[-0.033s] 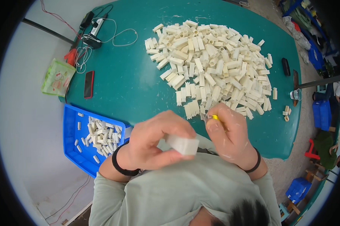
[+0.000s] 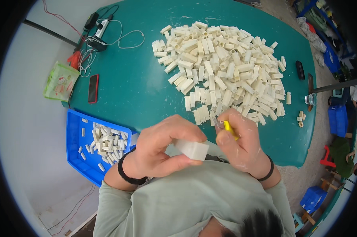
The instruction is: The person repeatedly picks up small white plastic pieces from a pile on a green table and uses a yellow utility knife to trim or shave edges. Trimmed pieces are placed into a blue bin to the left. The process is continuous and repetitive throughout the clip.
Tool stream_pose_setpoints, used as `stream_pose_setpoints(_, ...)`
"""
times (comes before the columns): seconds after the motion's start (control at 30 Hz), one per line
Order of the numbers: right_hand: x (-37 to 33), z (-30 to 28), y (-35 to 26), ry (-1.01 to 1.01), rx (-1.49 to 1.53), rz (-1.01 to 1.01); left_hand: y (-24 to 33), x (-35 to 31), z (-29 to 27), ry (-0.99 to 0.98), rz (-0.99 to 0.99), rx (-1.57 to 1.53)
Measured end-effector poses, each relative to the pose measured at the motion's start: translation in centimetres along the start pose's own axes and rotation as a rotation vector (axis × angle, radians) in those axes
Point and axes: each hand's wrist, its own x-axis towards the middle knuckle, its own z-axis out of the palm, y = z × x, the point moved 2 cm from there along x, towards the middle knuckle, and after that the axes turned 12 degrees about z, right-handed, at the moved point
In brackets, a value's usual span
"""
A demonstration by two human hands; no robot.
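My left hand (image 2: 168, 146) is closed round a white block-shaped plastic piece (image 2: 194, 150), pinched between thumb and fingers, its flat end facing me. My right hand (image 2: 240, 142) grips a yellow utility knife (image 2: 229, 128), whose thin blade points up and to the left, apart from the piece. White shavings cling to the right hand. Just beyond both hands, a large heap of cream-white hollow plastic pieces (image 2: 226, 71) covers the middle of the green table (image 2: 147, 87).
At the left, a blue tray (image 2: 77, 158) holds several smaller white pieces. A phone (image 2: 93, 89), a power strip (image 2: 102, 27) with cables and a green-white bag (image 2: 62, 81) lie at the far left. On the right are a black case (image 2: 300, 70), a clear cup (image 2: 309, 98) and small blocks (image 2: 301, 118).
The knife in my right hand has tilted, and more of its yellow handle shows. The piece in my left hand has shifted slightly and looks sharper.
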Motion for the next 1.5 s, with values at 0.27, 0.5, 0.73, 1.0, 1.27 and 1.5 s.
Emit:
stream_pose_setpoints(0.27, -0.2, 0.8, -0.7, -0.161, 0.068, 0.104, -0.5, 0.0, 0.5, 0.080, 0.065, 0.234)
stream_pose_setpoints(0.5, -0.3, 0.5, -0.7, -0.158, 0.050, 0.076, -0.4, -0.6, 0.6, 0.140, -0.017, 0.211)
stream_pose_setpoints(0.73, -0.4, 0.2, -0.1, -0.149, 0.071, -0.081, -0.1, -0.4, -0.9, -0.033, -0.024, 0.131)
stream_pose_setpoints(1.0, -0.2, 0.3, -0.6, -0.156, -0.044, -0.223, -0.4, -1.1, 0.0, 0.191, -0.148, -0.414)
stream_pose_setpoints(1.27, 0.2, 0.4, -0.4, -0.118, -0.125, -0.315, -1.1, -1.1, -0.6, 0.090, -0.119, -0.585)
stream_pose_setpoints(1.5, 0.6, 0.0, -0.6, -0.064, -0.272, -0.348, -1.5, -1.6, -0.5, 0.069, -0.222, -0.773)
